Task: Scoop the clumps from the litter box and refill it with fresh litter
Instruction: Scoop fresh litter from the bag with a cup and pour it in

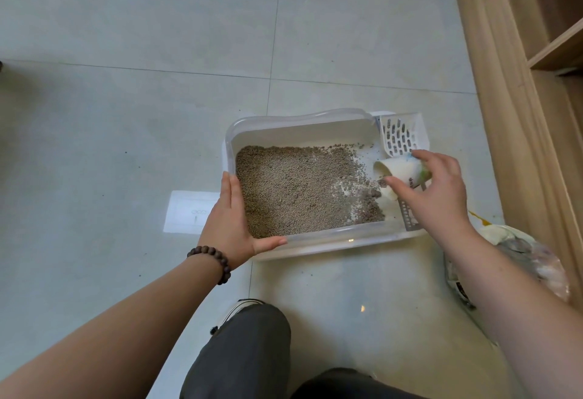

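One white rectangular plastic litter box (303,248) of brown granules (293,190) is steadied on the grey tiled floor (126,114) by the flat-fingered left hand (232,225); one white paper cup (399,171), tipped inside, is gripped by the right hand (432,193) beside one white slotted scoop (400,136).

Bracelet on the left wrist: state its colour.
Dark brown beads, bracelet, clearest in the head view.
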A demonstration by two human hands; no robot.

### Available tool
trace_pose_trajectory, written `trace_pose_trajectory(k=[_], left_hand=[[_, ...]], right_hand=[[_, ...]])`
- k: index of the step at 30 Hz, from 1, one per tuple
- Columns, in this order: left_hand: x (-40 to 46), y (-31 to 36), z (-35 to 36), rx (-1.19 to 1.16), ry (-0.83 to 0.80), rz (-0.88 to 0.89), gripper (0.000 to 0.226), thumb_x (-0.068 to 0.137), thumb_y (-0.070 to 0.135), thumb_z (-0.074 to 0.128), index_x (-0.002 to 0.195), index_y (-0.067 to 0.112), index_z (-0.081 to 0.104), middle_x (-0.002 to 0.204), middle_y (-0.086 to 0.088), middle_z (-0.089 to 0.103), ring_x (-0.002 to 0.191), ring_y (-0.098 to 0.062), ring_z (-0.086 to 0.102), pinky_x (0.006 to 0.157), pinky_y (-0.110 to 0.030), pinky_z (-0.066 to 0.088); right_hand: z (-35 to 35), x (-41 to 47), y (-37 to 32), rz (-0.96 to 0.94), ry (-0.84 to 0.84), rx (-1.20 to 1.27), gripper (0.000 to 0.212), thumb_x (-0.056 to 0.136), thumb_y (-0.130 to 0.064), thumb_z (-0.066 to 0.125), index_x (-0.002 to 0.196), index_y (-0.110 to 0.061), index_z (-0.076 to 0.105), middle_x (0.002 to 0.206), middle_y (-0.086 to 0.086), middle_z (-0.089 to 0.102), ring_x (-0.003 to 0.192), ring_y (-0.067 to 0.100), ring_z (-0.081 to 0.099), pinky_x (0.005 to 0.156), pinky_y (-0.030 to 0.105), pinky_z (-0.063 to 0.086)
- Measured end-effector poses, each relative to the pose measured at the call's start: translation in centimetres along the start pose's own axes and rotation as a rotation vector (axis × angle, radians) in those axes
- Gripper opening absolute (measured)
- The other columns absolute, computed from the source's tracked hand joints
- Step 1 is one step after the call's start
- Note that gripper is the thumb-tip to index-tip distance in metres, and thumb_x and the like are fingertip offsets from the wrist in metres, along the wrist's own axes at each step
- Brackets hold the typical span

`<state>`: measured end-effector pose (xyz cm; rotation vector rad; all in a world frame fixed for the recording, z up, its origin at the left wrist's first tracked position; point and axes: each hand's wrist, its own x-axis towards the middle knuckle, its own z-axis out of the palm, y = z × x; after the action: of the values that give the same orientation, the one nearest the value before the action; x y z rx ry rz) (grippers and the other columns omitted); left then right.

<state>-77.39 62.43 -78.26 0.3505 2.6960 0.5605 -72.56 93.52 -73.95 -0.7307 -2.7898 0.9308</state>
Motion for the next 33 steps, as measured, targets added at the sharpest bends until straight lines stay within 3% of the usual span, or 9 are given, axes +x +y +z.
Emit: trace_pose_trajectory(k=[6,9,15,18,21,23,27,30,33], left_hand=[[0.0,0.1,0.0,-0.007,-0.006,-0.007,0.148,0.047,0.078,0.068,0.149,0.007,-0.012,0.158,-0.006,-0.017,0.146,-0.02,0.011,0.114,-0.029,0.022],[0.0,0.1,0.0,-0.008,-0.014,-0.013,0.148,0.047,0.078,0.068,0.149,0.008,-0.012,0.158,-0.006,-0.018,0.146,-0.019,0.009,0.113,-0.028,0.023],[0.0,0.0,0.0,-0.018,-0.014,-0.013,0.147,0.048,0.077,0.068,0.149,0.007,-0.012,0.158,-0.006,-0.018,0.146,-0.019,0.008,0.113,-0.026,0.02],[0.0,0.0,0.0,-0.035,-0.014,-0.02,0.148,0.046,0.079,0.065,0.149,0.008,-0.013,0.158,-0.006,-0.018,0.146,-0.019,0.007,0.112,-0.024,0.017],[-0.1,0.0,0.0,-0.035,-0.028,-0.023,0.149,0.043,0.083,0.058,0.149,0.007,-0.013,0.158,-0.007,-0.018,0.146,-0.019,0.005,0.112,-0.023,0.013],[-0.1,0.1,-0.1,-0.006,-0.036,-0.032,0.15,0.039,0.088,0.05,0.149,0.006,-0.012,0.158,-0.009,-0.015,0.147,-0.022,0.004,0.116,-0.028,0.01],[-0.2,0.2,-0.4,0.206,-0.034,0.017,0.148,0.044,0.1,0.027,0.148,0.0,-0.006,0.158,-0.017,-0.006,0.147,-0.024,-0.004,0.119,-0.038,0.0],[-0.9,1.3,-0.6,0.31,-0.03,0.182,0.12,0.069,0.085,0.026,0.148,-0.003,0.008,0.157,-0.019,0.007,0.147,-0.027,0.001,0.118,-0.041,0.001],[-1.4,4.7,-0.9,0.255,-0.06,0.372,0.09,0.084,0.059,0.039,0.147,-0.003,0.02,0.153,-0.02,0.024,0.144,-0.03,0.016,0.117,-0.047,0.018]], right_hand=[[-0.8,0.6,0.2,0.015,0.032,0.022,0.06,0.074,-0.03,0.078,0.127,-0.016,0.054,0.13,0.011,0.045,0.113,0.02,0.049,0.082,0.006,0.025],[-0.5,1.4,-0.7,-0.057,-0.039,-0.001,0.062,0.072,-0.032,0.079,0.128,-0.018,0.055,0.129,0.008,0.044,0.115,0.017,0.047,0.085,0.007,0.027],[0.9,2.7,-3.4,-0.173,-0.015,0.022,0.062,0.069,-0.034,0.081,0.124,-0.017,0.057,0.129,0.01,0.044,0.118,0.02,0.046,0.093,0.015,0.03],[1.1,2.9,-3.9,-0.13,0.067,0.076,0.062,0.07,-0.036,0.079,0.124,-0.017,0.057,0.127,0.01,0.044,0.115,0.019,0.048,0.09,0.016,0.033],[1.6,2.3,-3.4,-0.145,-0.038,0.044,0.06,0.071,-0.035,0.079,0.124,-0.02,0.056,0.129,0.006,0.043,0.118,0.014,0.044,0.091,0.015,0.031],[1.6,2.0,-2.9,-0.026,0.002,0.152,0.057,0.073,-0.034,0.078,0.124,-0.021,0.057,0.128,0.005,0.045,0.113,0.01,0.045,0.089,0.013,0.03],[0.6,1.0,-1.5,0.312,0.024,0.529,0.048,0.077,-0.038,0.074,0.121,-0.027,0.058,0.125,-0.003,0.054,0.116,0.013,0.052,0.093,0.027,0.042],[-1.0,-0.8,0.4,0.439,0.043,0.721,0.041,0.077,-0.039,0.073,0.114,-0.028,0.06,0.119,0.003,0.06,0.11,0.017,0.058,0.097,0.037,0.047],[-3.5,-3.1,2.8,0.502,0.105,0.831,0.036,0.079,-0.033,0.072,0.112,-0.023,0.061,0.115,0.009,0.062,0.097,0.016,0.062,0.091,0.033,0.049]])
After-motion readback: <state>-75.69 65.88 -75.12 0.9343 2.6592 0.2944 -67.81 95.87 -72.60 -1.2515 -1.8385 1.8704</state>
